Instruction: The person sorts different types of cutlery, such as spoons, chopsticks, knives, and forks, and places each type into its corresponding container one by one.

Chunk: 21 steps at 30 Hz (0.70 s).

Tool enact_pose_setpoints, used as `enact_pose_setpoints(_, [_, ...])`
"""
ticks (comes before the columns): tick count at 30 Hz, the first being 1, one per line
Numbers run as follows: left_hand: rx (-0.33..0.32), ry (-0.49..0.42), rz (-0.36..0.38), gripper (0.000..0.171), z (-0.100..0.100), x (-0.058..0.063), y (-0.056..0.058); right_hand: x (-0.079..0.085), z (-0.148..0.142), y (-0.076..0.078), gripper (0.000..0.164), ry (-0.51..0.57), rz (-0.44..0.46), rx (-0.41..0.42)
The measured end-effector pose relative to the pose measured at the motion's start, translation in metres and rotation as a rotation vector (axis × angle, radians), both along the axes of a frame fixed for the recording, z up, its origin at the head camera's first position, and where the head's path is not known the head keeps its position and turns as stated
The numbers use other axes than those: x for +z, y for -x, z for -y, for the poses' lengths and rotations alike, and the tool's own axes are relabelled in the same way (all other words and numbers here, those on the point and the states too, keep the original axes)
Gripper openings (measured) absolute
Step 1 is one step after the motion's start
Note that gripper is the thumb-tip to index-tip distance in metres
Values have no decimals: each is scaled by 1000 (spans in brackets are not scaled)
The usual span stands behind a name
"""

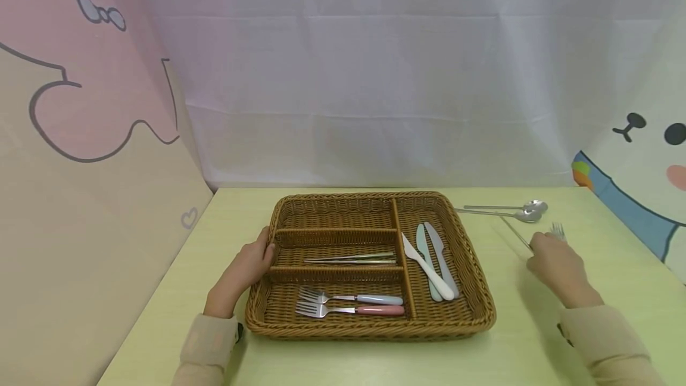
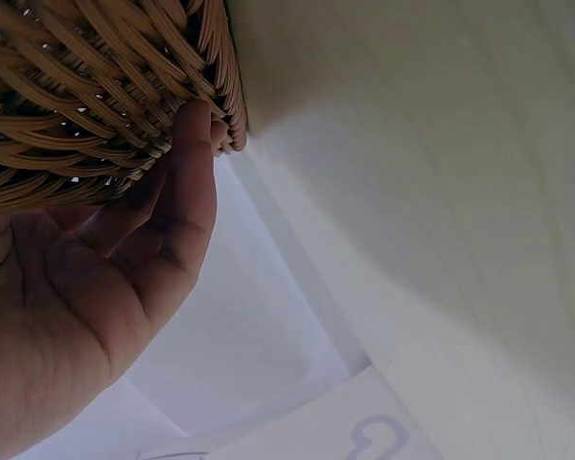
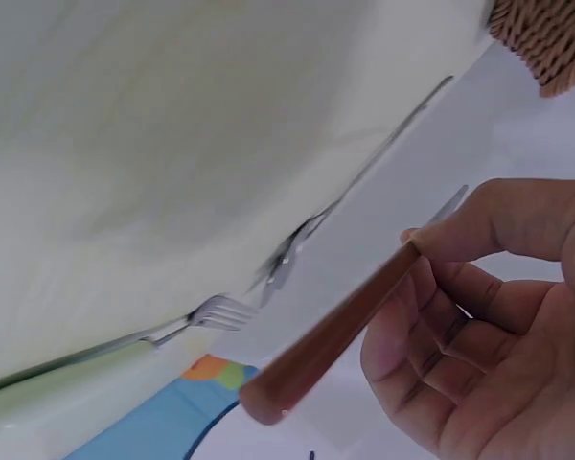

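Note:
My left hand (image 1: 249,264) grips the left wall of a brown wicker cutlery basket (image 1: 370,332), thumb at the rim; its fingers (image 2: 194,182) lie against the outer weave in the left wrist view. Right of the basket, above the table, my right hand (image 1: 560,267) pinches a knife by its brown handle (image 3: 331,331). The thin metal end (image 3: 448,204) points away past the thumb, seen nearly edge-on. Beyond that hand a fork (image 1: 558,231) lies on the table, and its pale green handle (image 3: 72,383) shows in the right wrist view.
Two metal spoons (image 1: 527,215) lie at the table's back right. Inside the basket, the right compartment holds three knives (image 1: 442,258), the middle-left one chopsticks (image 1: 348,259), the front-left one two forks (image 1: 354,310). A white cloth (image 1: 375,76) hangs behind the table.

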<state>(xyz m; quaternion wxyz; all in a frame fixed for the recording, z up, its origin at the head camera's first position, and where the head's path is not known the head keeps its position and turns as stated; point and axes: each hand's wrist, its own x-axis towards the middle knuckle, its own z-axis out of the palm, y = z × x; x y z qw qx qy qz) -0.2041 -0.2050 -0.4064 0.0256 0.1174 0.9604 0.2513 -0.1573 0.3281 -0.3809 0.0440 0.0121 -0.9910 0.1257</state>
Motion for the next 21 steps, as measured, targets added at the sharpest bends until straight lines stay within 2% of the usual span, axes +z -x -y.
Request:
enact_pose_setpoints(9, [3,-2,7,54,-1,1,0,15,28,2,17,-23,-37,38])
enact_pose_setpoints(15, [8,-1,15,54,-1,2,-1,20,48,3,14,1,-108,62])
enact_pose_setpoints(21, [3,-9,9,54,-1,2,-1,28,71,3,11,-30,-198,96])
